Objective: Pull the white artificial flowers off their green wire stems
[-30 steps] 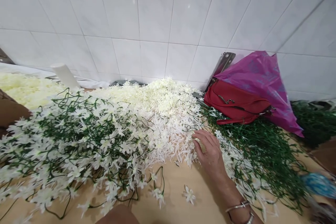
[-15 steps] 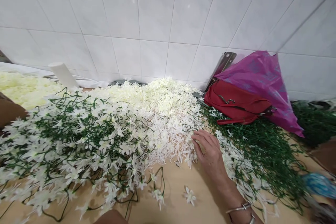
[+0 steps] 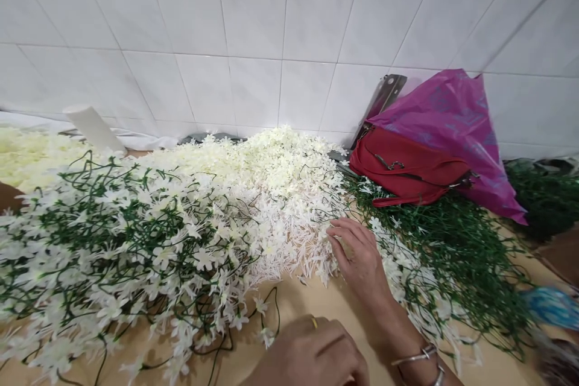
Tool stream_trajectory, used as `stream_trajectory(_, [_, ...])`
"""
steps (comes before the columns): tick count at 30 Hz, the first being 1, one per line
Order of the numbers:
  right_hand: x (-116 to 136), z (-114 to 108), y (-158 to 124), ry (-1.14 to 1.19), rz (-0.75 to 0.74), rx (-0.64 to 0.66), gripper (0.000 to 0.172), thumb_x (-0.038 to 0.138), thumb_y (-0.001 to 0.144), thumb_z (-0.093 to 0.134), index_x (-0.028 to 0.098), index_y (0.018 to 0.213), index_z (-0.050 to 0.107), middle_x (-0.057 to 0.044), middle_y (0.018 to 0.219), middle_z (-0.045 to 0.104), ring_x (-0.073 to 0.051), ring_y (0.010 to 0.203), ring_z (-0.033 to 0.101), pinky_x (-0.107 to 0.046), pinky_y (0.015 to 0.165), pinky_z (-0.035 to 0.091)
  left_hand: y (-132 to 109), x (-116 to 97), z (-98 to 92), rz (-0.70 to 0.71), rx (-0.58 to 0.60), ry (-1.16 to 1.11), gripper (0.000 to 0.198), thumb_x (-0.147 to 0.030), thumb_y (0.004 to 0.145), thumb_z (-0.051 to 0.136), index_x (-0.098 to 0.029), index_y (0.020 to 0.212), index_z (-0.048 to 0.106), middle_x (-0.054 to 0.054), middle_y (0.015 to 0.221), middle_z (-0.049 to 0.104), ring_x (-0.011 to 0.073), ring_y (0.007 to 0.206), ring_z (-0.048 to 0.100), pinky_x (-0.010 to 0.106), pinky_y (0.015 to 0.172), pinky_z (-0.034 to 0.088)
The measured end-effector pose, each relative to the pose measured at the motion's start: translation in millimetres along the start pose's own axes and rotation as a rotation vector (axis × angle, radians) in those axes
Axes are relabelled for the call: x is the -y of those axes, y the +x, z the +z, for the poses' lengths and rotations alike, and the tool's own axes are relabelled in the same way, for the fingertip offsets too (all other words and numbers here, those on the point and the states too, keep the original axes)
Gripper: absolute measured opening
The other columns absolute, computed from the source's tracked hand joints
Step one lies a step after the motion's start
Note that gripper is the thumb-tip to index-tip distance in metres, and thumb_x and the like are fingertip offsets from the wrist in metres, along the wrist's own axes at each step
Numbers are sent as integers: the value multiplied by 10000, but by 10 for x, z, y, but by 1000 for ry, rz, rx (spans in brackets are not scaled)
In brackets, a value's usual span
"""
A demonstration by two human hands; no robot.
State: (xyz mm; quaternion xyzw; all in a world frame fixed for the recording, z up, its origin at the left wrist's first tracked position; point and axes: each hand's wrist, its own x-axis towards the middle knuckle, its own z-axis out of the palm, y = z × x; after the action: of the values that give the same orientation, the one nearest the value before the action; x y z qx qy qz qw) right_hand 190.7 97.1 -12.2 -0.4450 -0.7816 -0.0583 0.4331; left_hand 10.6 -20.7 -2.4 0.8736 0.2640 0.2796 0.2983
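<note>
My right hand (image 3: pixel 357 250) rests at the right edge of a heap of loose white artificial flower pieces (image 3: pixel 289 247). Its fingers bend toward the thumb among the white pieces; what lies at the fingertips is too small to make out. At the bottom middle, my left hand (image 3: pixel 312 353) hovers low over the bare tabletop, its fingers curled under and their tips hidden. A large pile of white artificial flowers on green stems (image 3: pixel 136 241) spreads to the left of both hands. Beyond them are cream-coloured blossoms (image 3: pixel 289 160).
Green plastic stems (image 3: pixel 470 265) lie at the right, with a red bag (image 3: pixel 407 169) and a purple plastic bag (image 3: pixel 461 114) behind them. A white roll (image 3: pixel 94 128) leans near the tiled wall (image 3: pixel 253 24). A blue patterned item (image 3: pixel 552 306) sits at the right edge.
My left hand has come in from the bottom edge toward the right and now covers the spot where a single white flower lay. My right hand stays at the heap.
</note>
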Motion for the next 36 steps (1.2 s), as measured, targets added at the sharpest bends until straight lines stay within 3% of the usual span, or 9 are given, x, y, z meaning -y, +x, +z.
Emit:
stream_trajectory(3, [52, -16, 109, 38, 20, 78, 136, 205, 1008, 575, 247, 1004, 704, -87, 1100, 779, -277, 1072, 704, -468, 946, 513, 20, 97, -91, 123, -338, 355, 135, -250, 1032, 584, -214, 908, 621, -17, 792, 730, 138, 660, 681, 290, 645, 483])
stream_trajectory(5, [78, -2, 253, 44, 26, 156, 138, 203, 1008, 574, 240, 1003, 707, -85, 1100, 778, -272, 1041, 706, -459, 928, 513, 25, 96, -111, 157, -436, 491, 180, -238, 1034, 577, -213, 856, 593, -38, 743, 714, 130, 600, 642, 299, 621, 451])
stream_trajectory(12, [-18, 409, 1060, -101, 13, 392, 286, 29, 956, 560, 197, 1115, 728, -104, 1137, 775, -275, 1075, 699, -429, 961, 496, 13, 78, -99, 128, -397, 509, 89, -227, 1055, 546, -202, 980, 587, -37, 794, 721, 132, 662, 672, 300, 674, 468])
stream_trajectory(18, [-53, 779, 1349, -146, -22, 514, 242, -12, 921, 585, 181, 899, 728, -82, 943, 765, -210, 860, 682, -322, 808, 453, -89, 134, -92, 27, -241, 486, 143, -98, 1028, 521, -192, 1109, 592, 1, 927, 743, 163, 793, 712, 312, 742, 513])
stream_trajectory(19, [-48, 778, 1345, -155, -12, 532, 227, 1, 925, 588, 176, 848, 710, -76, 896, 757, -207, 842, 671, -320, 808, 444, -110, 130, -126, -31, -193, 451, 207, -68, 1021, 518, -182, 1181, 582, 29, 1016, 745, 172, 868, 719, 316, 793, 532])
stream_trajectory(22, [-59, 660, 1298, -174, 26, 548, 184, 51, 963, 556, 149, 896, 697, -124, 990, 752, -244, 942, 663, -374, 898, 425, -143, 128, -262, -151, -310, 433, 218, -76, 1041, 490, -191, 1200, 583, 52, 1039, 735, 195, 940, 724, 327, 838, 560])
stream_trajectory(26, [-82, 287, 1124, -151, 80, 477, 177, 50, 943, 520, 139, 931, 672, -121, 1024, 732, -258, 984, 659, -408, 943, 429, -120, 147, -358, -225, -382, 441, 146, -133, 1058, 514, -202, 1160, 593, 53, 1067, 737, 200, 985, 732, 336, 908, 569])
stream_trajectory(31, [129, -242, 575, 210, 292, 327, 137, 119, 863, 611, 208, 762, 585, -8, 827, 715, -203, 847, 690, -327, 798, 498, -95, 87, -295, -216, -341, 305, 147, -126, 1047, 517, -204, 1129, 611, 50, 1050, 736, 195, 949, 737, 331, 868, 593])
stream_trajectory(36, [374, -356, 12, 521, 508, 235, 78, 183, 852, 671, 215, 785, 644, -39, 945, 767, -208, 929, 723, -337, 861, 532, -80, 99, -213, -384, -459, -31, 251, -198, 1018, 585, -222, 1267, 564, 49, 1076, 732, 145, 797, 728, 299, 766, 623])
